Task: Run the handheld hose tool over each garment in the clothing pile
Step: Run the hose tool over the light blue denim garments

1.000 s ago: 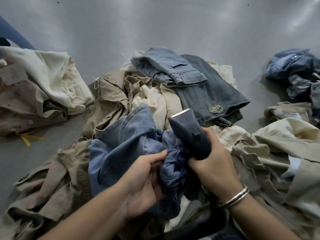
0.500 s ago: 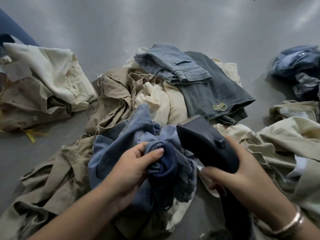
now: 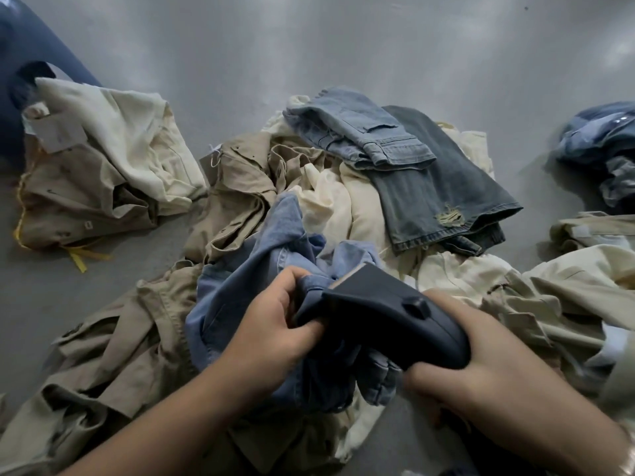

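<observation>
Spreading across the whole view, a grey floor carries everything else. On it, at the centre, lies the clothing pile, a heap of khaki, cream and denim garments that runs from the lower left up to the middle and off to the right. At the top of the heap, dark grey jeans with a frayed patch lie flat, and a lighter pair of folded jeans rests across them. A separate bundle of cream and khaki clothes sits well apart at the left, with yellow tape trailing from its lower edge. Another small heap of blue garments lies at the right edge.

Near the front of the pile, a blue denim shirt is bunched up between 2 hands. The left hand clenches a gathered fold of this shirt, fingers curled around the cloth. The right hand grasps the rear of the handheld hose tool, a dark, wedge-shaped body with a small raised knob on top. Its flat front end points up and left and touches the bunched denim just beside the left hand's fingers. The hose itself cannot be made out.
</observation>
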A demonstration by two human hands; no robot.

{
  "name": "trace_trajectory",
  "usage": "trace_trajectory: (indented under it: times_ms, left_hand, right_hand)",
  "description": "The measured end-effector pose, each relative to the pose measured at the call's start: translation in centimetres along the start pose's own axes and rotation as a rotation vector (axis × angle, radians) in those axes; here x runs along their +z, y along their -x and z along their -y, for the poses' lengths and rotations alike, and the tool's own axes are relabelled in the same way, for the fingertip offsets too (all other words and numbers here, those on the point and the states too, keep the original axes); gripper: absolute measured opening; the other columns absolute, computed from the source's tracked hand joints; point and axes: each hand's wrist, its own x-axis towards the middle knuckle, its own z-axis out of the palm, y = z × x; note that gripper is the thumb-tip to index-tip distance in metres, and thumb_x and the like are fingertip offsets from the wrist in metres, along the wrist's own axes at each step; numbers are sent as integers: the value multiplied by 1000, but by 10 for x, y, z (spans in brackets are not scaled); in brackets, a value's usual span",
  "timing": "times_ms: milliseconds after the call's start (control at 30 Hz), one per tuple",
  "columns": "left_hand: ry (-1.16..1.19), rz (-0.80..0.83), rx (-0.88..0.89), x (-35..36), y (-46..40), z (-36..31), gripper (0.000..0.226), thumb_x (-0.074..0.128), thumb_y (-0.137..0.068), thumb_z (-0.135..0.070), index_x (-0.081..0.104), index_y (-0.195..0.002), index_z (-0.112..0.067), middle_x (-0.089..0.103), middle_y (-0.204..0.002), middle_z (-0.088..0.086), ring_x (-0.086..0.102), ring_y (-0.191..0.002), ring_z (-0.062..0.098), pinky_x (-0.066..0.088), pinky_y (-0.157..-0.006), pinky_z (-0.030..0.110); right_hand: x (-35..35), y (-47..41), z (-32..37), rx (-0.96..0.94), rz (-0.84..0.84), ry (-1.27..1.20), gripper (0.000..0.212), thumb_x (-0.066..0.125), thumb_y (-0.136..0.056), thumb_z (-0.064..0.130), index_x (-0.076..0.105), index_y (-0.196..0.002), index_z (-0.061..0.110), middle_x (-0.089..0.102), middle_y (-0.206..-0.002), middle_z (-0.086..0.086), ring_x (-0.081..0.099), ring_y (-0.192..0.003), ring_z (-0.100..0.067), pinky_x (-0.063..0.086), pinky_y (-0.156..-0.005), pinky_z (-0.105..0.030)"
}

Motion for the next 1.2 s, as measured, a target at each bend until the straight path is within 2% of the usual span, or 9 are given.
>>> trace_trajectory:
  times_ms: [67, 167, 300, 367, 467, 633, 1000, 1100, 1200]
  left_hand:
    - [-42, 15, 28, 0, 1, 2, 22, 63, -71, -1, 54, -90, -10, 65, -79, 1, 62, -80, 13, 51, -73, 27]
    - [-8, 19, 50, -1, -1, 3, 21, 63, -74, -1, 53, -90, -9, 64, -79, -1, 61, -79, 11, 50, -71, 21]
    - [10, 15, 66, -4, -8, 0, 23, 63, -73, -1, 52, -93, -6, 66, -82, 0, 63, -84, 11, 52, -75, 22]
    - [-22, 31, 71, -4, -10, 1, 25, 62, -73, 1, 52, -95, -6, 67, -84, 0, 64, -86, 12, 51, -78, 24]
    - [-76, 27, 62, -5, -9, 3, 27, 57, -72, 2, 51, -97, -6, 67, -87, 5, 63, -89, 13, 50, -80, 29]
    - [-59, 0, 59, -6, -17, 4, 29, 58, -71, 3, 51, -96, -10, 68, -84, -6, 64, -90, 9, 51, -81, 23]
    - [-25, -6, 16, -4, -13, 3, 25, 59, -71, 0, 50, -93, -7, 64, -81, 0, 60, -85, 13, 48, -77, 27]
    - [-9, -24, -5, -5, -10, 3, 28, 60, -69, 1, 50, -95, -6, 63, -80, 1, 60, -83, 13, 48, -74, 26]
    - [-17, -26, -32, -3, -11, 2, 29, 64, -75, 9, 50, -96, -4, 65, -81, 1, 61, -84, 12, 49, -77, 25]
  right_hand:
    - [-3, -10, -4, -7, -98, 34, 32, 71, -59, 13, 62, -87, 26, 61, -59, -5, 60, -44, -21, 48, -43, -26]
    - [-14, -17, -9, 11, -193, 5, 29, 72, -65, 3, 61, -88, 17, 61, -58, -11, 60, -44, -28, 49, -44, -35]
    - [-5, -1, -4, 28, -40, -24, 42, 68, -51, 18, 63, -88, 37, 64, -60, -4, 60, -43, -19, 47, -41, -19]
    - [4, -1, -3, 52, 62, -18, 42, 68, -53, 21, 63, -91, 36, 66, -65, -1, 63, -47, -25, 51, -43, -29]
    - [7, -14, -11, 77, 6, -4, 30, 72, -64, 9, 63, -88, 24, 60, -59, -1, 59, -43, -24, 49, -43, -36]
    - [6, -20, -13, 43, -86, -18, 29, 69, -53, 18, 63, -82, 22, 61, -57, 0, 58, -43, -15, 42, -39, -18]
    - [3, -19, -21, 34, -174, -89, 33, 72, -55, 18, 63, -87, 15, 64, -62, -10, 60, -45, -21, 46, -42, -26]
    - [-13, -20, -23, 37, -313, -187, 29, 76, -65, 0, 65, -83, 20, 61, -55, -5, 55, -44, -22, 48, -44, -35]
    - [-15, -12, -19, 38, -244, -161, 40, 79, -52, 12, 65, -85, 31, 63, -56, -5, 56, -43, -20, 48, -41, -33]
